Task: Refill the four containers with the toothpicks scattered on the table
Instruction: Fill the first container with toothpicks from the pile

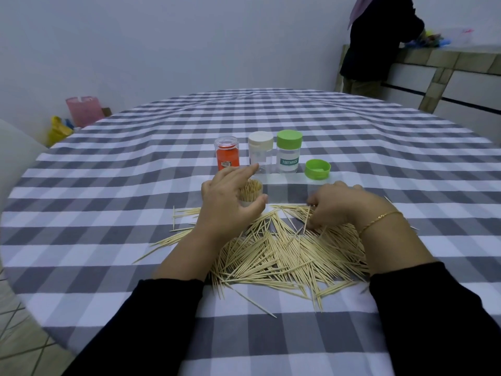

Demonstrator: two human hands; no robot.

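An open container (250, 194), packed with upright toothpicks, is held by the left hand (227, 204), thumb and fingers curled round it. A few picks are pinched by the right hand (336, 207) at the far edge of the scattered toothpicks (273, 253), heaped toward the table's (108, 185) near edge. Beyond, toward the centre, stand the orange container (227, 154), white-capped container (260, 153) and green-capped container (289, 151); a loose green lid (317, 169) lies just beside.

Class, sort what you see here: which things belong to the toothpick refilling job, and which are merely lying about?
Part of the job: scattered toothpicks; open container held by the left hand; right hand gathering toothpicks; orange container; white-lidded container; green-lidded container; loose green lid.

Lying about: pink bin; yellow bag.
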